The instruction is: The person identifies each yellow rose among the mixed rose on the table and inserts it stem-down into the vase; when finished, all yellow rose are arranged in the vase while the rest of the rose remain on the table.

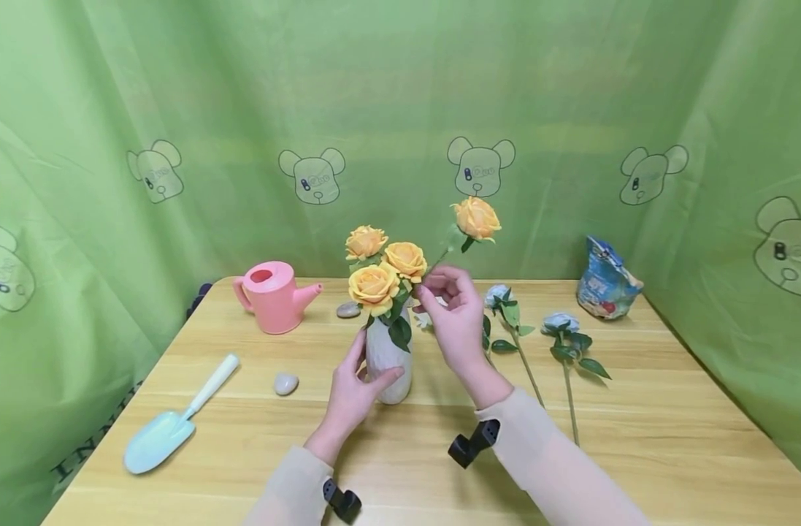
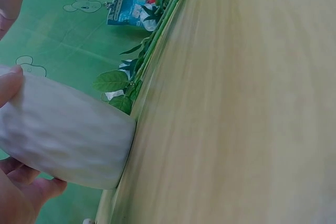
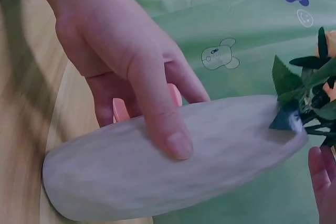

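Note:
A white vase (image 1: 388,365) stands on the wooden table (image 1: 637,438) with three orange roses (image 1: 382,267) in it. My left hand (image 1: 374,361) grips the vase low down, thumb on one side and fingers on the other. My right hand (image 1: 426,285) pinches the stem of a fourth orange rose (image 1: 477,218), held tilted beside the bunch, just above the vase mouth. The left wrist view shows the vase (image 2: 68,129) against my thumb (image 2: 8,85). The right wrist view shows the left hand (image 3: 131,77) wrapped round the vase (image 3: 220,145), with green leaves (image 3: 294,82) at its mouth.
A pink watering can (image 1: 271,294) and a grey stone (image 1: 348,310) sit behind and left of the vase. A pale blue trowel (image 1: 170,424) and another stone (image 1: 285,383) lie front left. Two pale blue roses (image 1: 561,323) lie to the right, a blue bag (image 1: 605,281) behind them. Green cloth surrounds the table.

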`<state>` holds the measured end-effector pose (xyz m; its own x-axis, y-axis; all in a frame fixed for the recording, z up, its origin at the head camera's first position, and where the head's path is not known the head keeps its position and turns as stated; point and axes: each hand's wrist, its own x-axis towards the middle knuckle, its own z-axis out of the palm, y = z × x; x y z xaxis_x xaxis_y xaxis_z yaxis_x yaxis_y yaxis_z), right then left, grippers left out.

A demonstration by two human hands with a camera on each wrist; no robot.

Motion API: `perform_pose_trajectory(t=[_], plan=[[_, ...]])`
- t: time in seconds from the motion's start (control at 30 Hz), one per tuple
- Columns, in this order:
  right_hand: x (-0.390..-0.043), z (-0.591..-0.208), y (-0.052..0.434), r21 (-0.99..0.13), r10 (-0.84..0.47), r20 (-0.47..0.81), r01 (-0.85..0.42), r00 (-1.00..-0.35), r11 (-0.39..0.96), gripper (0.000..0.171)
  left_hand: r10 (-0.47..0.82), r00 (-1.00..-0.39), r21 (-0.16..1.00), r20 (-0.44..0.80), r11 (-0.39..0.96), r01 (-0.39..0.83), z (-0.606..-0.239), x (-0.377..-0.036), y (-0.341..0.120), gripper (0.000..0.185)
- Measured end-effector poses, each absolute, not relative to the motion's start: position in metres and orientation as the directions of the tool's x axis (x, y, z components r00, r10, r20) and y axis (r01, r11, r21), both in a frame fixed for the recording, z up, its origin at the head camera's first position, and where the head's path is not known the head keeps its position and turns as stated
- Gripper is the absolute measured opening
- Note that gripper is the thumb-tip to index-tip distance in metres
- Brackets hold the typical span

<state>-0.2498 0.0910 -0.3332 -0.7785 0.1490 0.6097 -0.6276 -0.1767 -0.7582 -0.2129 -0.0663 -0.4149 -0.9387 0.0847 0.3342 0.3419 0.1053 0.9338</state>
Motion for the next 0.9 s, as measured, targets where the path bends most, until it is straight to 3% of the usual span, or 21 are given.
perform_pose_trajectory(t=[0.17,0.47,0.7,0.9], plan=[[-0.247,-0.336,0.095,-0.784,0.137,0.575,-0.592,-0.806,-0.188,0.025,0.086,-0.942,0.938,0.324,0.103,0.332,-0.415,-0.212,-0.065,0.083],[-0.240,-0.321,0.095,-0.724,0.306,0.557,-0.632,-0.772,-0.276,0.021,0.078,-0.943,0.938,0.322,0.111,0.329,-0.414,-0.212,-0.067,0.083],[-0.241,-0.310,0.085,-0.727,0.380,0.430,-0.564,-0.819,-0.392,0.016,0.088,-0.942,0.937,0.323,0.108,0.332,-0.415,-0.212,-0.068,0.082],[-0.245,-0.307,0.086,-0.736,0.366,0.372,-0.511,-0.853,-0.443,0.011,0.093,-0.945,0.939,0.314,0.114,0.324,-0.413,-0.211,-0.067,0.083]])
